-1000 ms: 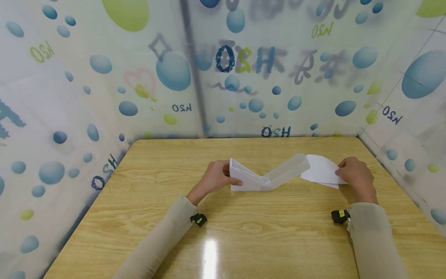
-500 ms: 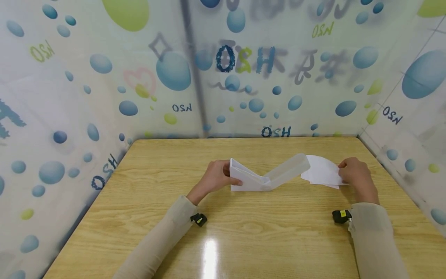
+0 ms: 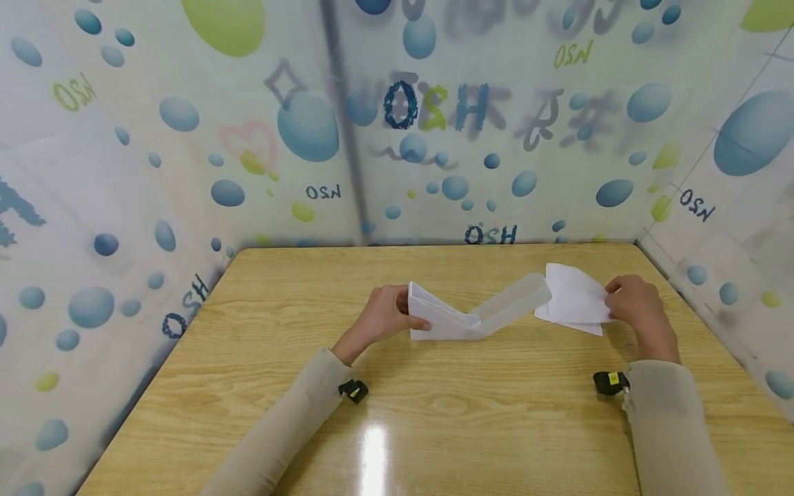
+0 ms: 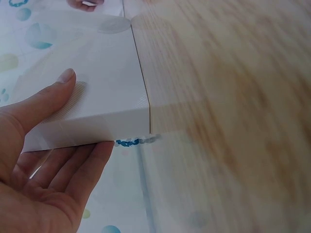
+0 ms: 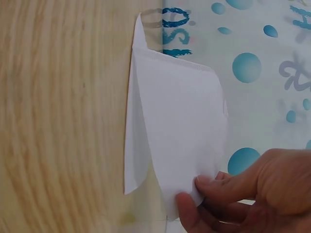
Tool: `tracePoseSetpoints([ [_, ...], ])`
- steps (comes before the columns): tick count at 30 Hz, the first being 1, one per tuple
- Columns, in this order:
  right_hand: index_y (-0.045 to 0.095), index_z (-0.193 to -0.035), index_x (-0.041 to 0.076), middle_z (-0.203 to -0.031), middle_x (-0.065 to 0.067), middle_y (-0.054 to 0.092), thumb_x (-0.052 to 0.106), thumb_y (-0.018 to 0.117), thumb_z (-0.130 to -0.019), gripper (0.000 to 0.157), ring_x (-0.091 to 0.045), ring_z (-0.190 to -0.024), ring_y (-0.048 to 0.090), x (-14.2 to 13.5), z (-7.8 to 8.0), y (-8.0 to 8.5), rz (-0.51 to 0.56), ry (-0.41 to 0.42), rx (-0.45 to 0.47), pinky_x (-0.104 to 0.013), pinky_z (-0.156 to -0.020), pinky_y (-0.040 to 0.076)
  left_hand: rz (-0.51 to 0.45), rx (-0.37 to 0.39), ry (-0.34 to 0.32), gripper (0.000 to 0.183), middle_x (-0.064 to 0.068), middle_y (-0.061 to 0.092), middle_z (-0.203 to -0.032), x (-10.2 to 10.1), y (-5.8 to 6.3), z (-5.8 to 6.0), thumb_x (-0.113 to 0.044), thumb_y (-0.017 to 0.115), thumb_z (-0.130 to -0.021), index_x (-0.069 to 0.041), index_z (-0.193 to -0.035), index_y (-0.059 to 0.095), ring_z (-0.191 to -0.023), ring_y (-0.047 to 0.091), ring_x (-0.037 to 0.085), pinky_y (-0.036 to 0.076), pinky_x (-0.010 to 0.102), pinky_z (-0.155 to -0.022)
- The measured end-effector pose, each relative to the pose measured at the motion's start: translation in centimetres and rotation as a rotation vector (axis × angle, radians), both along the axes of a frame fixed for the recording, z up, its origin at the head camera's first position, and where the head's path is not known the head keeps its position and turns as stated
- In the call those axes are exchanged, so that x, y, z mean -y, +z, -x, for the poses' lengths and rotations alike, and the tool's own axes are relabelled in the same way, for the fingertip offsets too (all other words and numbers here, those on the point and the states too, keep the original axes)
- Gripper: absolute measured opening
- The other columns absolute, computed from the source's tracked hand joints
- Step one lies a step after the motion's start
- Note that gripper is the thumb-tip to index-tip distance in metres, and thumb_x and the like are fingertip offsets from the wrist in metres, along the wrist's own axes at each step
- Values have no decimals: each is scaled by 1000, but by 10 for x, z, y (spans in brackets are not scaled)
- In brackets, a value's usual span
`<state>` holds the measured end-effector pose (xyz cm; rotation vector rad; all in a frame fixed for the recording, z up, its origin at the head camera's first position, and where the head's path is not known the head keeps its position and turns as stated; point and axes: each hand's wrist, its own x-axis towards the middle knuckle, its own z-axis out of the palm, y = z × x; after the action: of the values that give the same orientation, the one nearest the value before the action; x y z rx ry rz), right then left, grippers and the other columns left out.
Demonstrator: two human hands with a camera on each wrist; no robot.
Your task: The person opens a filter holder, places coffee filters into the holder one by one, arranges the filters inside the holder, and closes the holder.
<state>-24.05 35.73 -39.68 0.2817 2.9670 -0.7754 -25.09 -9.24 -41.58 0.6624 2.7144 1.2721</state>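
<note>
My left grip (image 3: 381, 315) clasps the box (image 3: 443, 325); my right grip (image 3: 639, 303) pinches a sheet (image 3: 575, 296), seemingly to separate it; next, lift gently.

Table (image 3: 459, 427) in wood-grain finish, smooth and glossy with bright glare, white box (image 3: 442, 322) smooth-sided, card or plastic not determinable, lid (image 3: 513, 303) of translucent plastic, white sheets (image 3: 573, 296) matt and paper-like, finely ribbed along one edge, sleeves (image 3: 666, 420) of matt cloth.

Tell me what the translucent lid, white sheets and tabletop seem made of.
Lid: likely plastic, frosted; it looks milky and translucent. White sheets: paper or thin fabric, matte; thin, bending edges, no shine. Tabletop: wood or wood-look laminate, glossy; grain and a bright reflection show.
</note>
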Motion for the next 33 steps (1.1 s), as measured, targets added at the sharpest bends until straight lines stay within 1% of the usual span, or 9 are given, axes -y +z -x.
tracePoseSetpoints([
  [7,57,-120,-19,-99,-34,67,7,52,-97,35,-32,-72,66,5,-1,12,3,1,-86,-36,-61,49,2,-7,8,37,2,80,-102,0,1,0,-23,93,-78,-15,-110,76,-83,75,11,59,27,-72],
  [9,58,-120,-19,-94,-31,68,8,52,-98,35,-31,-72,65,7,-1,15,6,2,-103,-33,-59,48,1,-5,9,37,2,80,-102,0,1,0,-23,93,-78,-15,-110,76,-83,75,11,59,27,-71],
  [12,58,-120,-17,-91,-28,68,10,53,-100,34,-30,-72,64,11,-2,21,16,-2,-122,-30,-58,44,-4,-4,6,37,3,80,-102,0,2,-1,-22,93,-78,-14,-110,76,-84,75,11,59,27,-71],
  [16,58,-119,-16,-91,-27,68,10,54,-102,31,-28,-72,64,15,-4,29,27,-8,-150,-27,-58,43,-8,0,1,37,3,80,-103,0,1,-1,-22,92,-78,-13,-111,76,-84,75,12,60,28,-72],
  [23,59,-117,-13,-92,-30,70,11,54,-103,28,-33,-76,64,23,-14,50,23,-8,-227,-30,-58,43,-17,6,7,37,2,80,-102,0,1,-1,-20,93,-78,-14,-110,76,-84,75,12,60,28,-73],
  [28,59,-118,-12,-95,-30,68,12,51,-105,28,-32,-76,63,33,-20,62,33,-27,-248,-31,-56,44,-24,7,7,37,3,80,-102,0,0,-2,-20,92,-78,-13,-110,76,-84,75,12,60,28,-72],
  [33,58,-121,-12,-99,-29,67,14,50,-107,30,-34,-79,62,39,-24,69,26,-45,-262,-30,-57,44,-20,2,4,37,3,80,-102,0,0,-1,-21,92,-78,-13,-110,76,-84,75,12,60,28,-73],
])
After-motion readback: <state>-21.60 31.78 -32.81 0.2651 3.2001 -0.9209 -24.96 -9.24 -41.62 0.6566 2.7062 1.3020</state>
